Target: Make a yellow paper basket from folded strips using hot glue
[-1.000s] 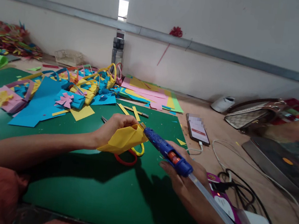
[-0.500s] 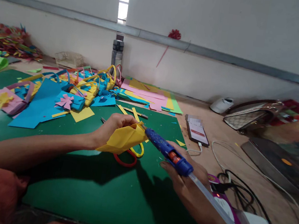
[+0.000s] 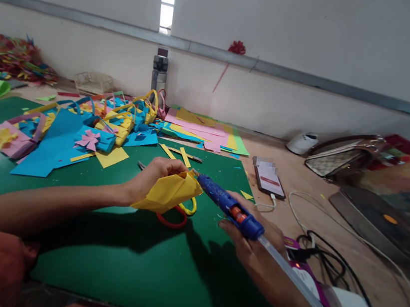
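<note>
My left hand point(image 3: 151, 176) pinches a folded yellow paper piece point(image 3: 169, 192) and holds it above the green mat point(image 3: 130, 264). My right hand point(image 3: 255, 230) is closed round a blue hot glue gun point(image 3: 226, 202), with a long clear glue stick point(image 3: 288, 270) coming out of its back end. The gun's nozzle is at the paper's upper right edge; whether it touches I cannot tell. Under the paper lie scissors with red and yellow handles point(image 3: 193, 206), partly hidden by it.
Small paper baskets point(image 3: 14, 136) and blue sheets point(image 3: 51, 146) lie at the left, coloured paper point(image 3: 207, 133) behind. On the right are a phone point(image 3: 268, 177), a power strip point(image 3: 305, 277) with cables, a handbag point(image 3: 340, 158) and a grey case point(image 3: 377, 221). A bottle point(image 3: 159, 74) stands by the wall.
The view has shifted very slightly. Both hands keep their holds on the yellow paper and the glue gun, the nozzle staying at the paper's edge.
</note>
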{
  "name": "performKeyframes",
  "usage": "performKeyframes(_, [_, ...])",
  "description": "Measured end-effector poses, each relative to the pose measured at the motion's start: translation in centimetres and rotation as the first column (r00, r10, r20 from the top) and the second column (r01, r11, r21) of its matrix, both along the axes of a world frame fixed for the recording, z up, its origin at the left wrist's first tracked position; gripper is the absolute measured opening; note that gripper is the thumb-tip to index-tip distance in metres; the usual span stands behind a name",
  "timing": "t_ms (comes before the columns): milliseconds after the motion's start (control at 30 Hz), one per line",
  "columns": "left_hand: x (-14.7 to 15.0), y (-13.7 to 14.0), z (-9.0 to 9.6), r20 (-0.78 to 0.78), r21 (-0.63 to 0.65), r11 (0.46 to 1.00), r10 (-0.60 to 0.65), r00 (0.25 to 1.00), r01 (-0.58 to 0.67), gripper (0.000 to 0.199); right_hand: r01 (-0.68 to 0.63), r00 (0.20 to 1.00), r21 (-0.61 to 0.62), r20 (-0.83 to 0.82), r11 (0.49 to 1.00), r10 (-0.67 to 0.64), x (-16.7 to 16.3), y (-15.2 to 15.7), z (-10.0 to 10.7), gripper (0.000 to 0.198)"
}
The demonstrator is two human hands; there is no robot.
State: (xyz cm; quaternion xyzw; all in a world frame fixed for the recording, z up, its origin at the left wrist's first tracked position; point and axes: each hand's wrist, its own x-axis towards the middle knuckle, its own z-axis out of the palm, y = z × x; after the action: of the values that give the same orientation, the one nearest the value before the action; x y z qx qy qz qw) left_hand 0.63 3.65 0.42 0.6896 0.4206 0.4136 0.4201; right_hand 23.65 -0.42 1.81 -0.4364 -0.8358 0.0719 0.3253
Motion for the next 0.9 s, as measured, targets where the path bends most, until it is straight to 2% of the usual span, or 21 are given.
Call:
performKeyframes(133, [0.0, -0.1, 0.0, 0.013, -0.014, 1.000, 0.001, 1.000, -0.001, 0.015, 0.069, 0.998, -0.009, -0.012, 0.998, -0.069, 0.2, 0.7, -0.2, 0.036])
performKeyframes(267, [0.0, -0.2, 0.5, 0.099, -0.050, 0.998, -0.017, 0.995, 0.022, 0.016, 0.038, 0.998, 0.115, -0.054, 0.993, -0.032, 0.8, 2.3, -0.5, 0.037])
performKeyframes(333, [-0.1, -0.3, 0.8, 0.113, -0.031, 0.999, -0.014, 0.993, 0.017, 0.016, 0.082, 0.996, 0.161, -0.046, 0.983, -0.076, 1.2, 3.2, -0.6, 0.039])
performKeyframes(367, [-0.1, -0.3, 0.9, 0.116, -0.009, 1.000, -0.001, 0.993, 0.002, 0.016, 0.136, 0.991, 0.200, -0.012, 0.970, -0.137, 1.3, 3.6, -0.6, 0.040])
performKeyframes(467, [-0.2, -0.6, 1.1, 0.122, 0.088, 0.995, 0.031, 0.992, -0.042, 0.012, 0.202, 0.935, 0.231, 0.243, 0.952, -0.258, 1.2, 4.7, -0.8, 0.046])
performKeyframes(533, [-0.2, -0.8, 1.1, 0.121, 0.187, 0.982, 0.017, 0.992, -0.040, 0.013, 0.271, 0.820, 0.204, 0.463, 0.941, -0.336, 0.6, 5.1, -1.0, 0.052])
performKeyframes(600, [-0.2, -1.0, 1.0, 0.082, 0.339, 0.940, 0.013, 0.997, -0.040, 0.016, 0.341, 0.676, 0.195, 0.629, 0.920, -0.384, -0.2, 5.5, -1.2, 0.055])
performKeyframes(667, [-0.2, -1.2, 0.9, 0.017, 0.504, 0.863, 0.042, 0.999, -0.045, 0.013, 0.369, 0.593, 0.192, 0.705, 0.909, -0.390, -0.9, 5.7, -1.4, 0.057])
performKeyframes(733, [-0.2, -1.4, 0.9, -0.054, 0.619, 0.785, 0.085, 0.995, -0.033, 0.010, 0.378, 0.571, 0.185, 0.725, 0.907, -0.386, -1.3, 5.9, -1.6, 0.059])
performKeyframes(900, [-0.2, -1.8, 0.7, -0.154, 0.726, 0.688, 0.125, 0.980, 0.026, 0.015, 0.366, 0.567, 0.149, 0.747, 0.918, -0.348, -1.0, 6.2, -2.1, 0.059])
